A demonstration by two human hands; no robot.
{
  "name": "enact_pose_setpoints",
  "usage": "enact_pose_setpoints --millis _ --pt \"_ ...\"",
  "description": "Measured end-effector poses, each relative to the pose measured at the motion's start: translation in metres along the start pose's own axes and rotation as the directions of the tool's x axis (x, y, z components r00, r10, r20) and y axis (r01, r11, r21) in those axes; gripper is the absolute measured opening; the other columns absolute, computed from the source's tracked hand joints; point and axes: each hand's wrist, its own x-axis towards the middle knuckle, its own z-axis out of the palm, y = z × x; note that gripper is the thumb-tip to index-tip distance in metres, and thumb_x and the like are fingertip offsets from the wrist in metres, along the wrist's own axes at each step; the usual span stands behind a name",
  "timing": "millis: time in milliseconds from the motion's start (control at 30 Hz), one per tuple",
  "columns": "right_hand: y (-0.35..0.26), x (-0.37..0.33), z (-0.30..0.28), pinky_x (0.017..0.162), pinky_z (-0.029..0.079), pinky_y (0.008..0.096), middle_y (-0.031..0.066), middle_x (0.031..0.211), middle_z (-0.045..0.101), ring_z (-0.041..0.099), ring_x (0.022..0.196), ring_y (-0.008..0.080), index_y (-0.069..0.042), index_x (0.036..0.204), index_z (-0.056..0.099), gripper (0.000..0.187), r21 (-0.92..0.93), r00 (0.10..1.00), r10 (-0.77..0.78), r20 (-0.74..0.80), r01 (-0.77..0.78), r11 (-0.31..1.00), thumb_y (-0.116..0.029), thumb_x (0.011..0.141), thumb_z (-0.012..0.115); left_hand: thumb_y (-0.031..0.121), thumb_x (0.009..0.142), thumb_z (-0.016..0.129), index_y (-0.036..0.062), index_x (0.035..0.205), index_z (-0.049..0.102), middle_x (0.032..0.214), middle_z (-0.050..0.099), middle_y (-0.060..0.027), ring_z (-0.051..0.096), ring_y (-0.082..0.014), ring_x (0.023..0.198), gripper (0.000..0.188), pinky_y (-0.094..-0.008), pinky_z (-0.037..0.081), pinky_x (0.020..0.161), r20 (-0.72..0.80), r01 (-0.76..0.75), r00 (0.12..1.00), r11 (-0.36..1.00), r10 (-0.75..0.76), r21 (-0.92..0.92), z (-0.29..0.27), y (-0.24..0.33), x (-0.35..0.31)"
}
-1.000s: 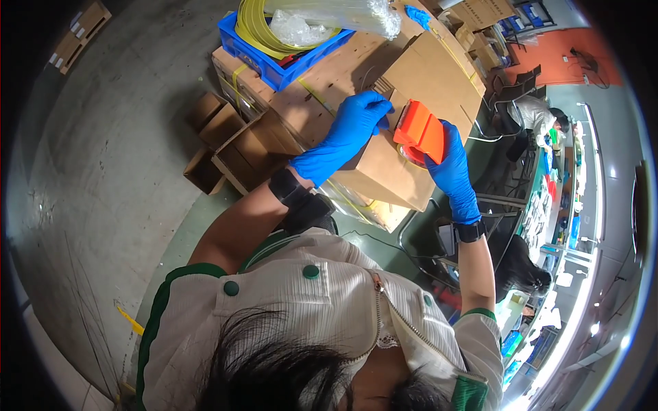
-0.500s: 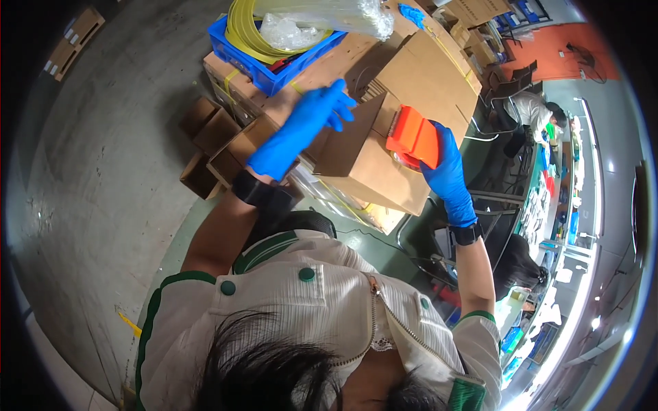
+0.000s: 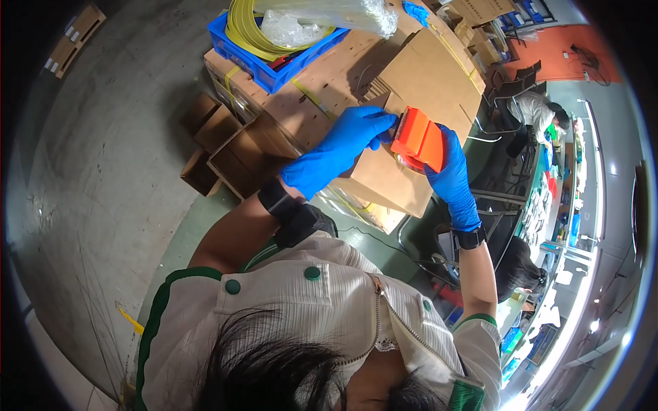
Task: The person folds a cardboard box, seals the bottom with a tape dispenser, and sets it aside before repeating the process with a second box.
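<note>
- Right hand (image 3: 449, 171), sheathed in thin, wrinkled blue glove material, is closed around the end of an orange tape dispenser (image 3: 419, 139), fingers wrapped over its side.
- That dispenser is smooth and blocky, with a crease across its middle and a toothed-looking edge facing the other hand; part of a round roll shows beneath it. It sits over the top of a carton (image 3: 391, 181), though I cannot tell whether they touch.
- Left hand (image 3: 353, 133), in a matching glove, has its fingers drawn together and bent just beside the toothed edge. Whether anything thin is pinched there, I cannot tell.
- Both wrists wear dark bands, the right one (image 3: 469, 238) fitting snugly over the glove's cuff.
- The carton is plain, matte brown cardboard with crisp, straight folds; flat cardboard sheets (image 3: 432, 75) spread beyond it, layered at one edge.
- Knotty, reddish wood makes up the broad surface (image 3: 277, 109) alongside.
- On it stands a rigid blue plastic crate (image 3: 274, 79), bearing a flat yellow coil (image 3: 248, 31) and crinkled clear plastic (image 3: 284, 29).
- Open, hollow brown boxes (image 3: 253, 154) cluster lower down, beside the worn grey floor (image 3: 116, 171).
</note>
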Motion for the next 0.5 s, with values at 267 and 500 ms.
enact_pose_setpoints --millis 267,500 --pt "-0.009 0.003 -0.004 0.091 0.047 0.0367 0.0161 0.112 0.057 0.058 0.107 0.0328 -0.006 0.125 0.045 0.06 -0.041 0.997 0.052 0.061 -0.05 0.998 0.001 0.069 0.066 0.023 0.089 0.06 -0.0004 0.091 0.067 0.072 0.062 -0.0036 0.051 -0.0091 0.06 0.025 -0.0237 0.04 0.054 -0.115 -0.13 0.987 0.982 0.114 -0.139 -0.008 -0.004 0.007" --pt "-0.022 0.009 -0.015 0.09 0.048 0.0364 0.0157 0.111 0.057 0.059 0.105 0.0329 -0.007 0.125 0.048 0.061 -0.12 0.996 0.053 0.07 -0.045 0.992 -0.003 0.069 0.069 0.021 0.086 0.062 0.0005 0.084 0.07 0.069 0.06 -0.0026 0.052 -0.0092 0.063 0.022 -0.021 0.037 0.054 -0.118 -0.143 0.982 0.99 0.144 0.024 -0.045 0.006 0.009"
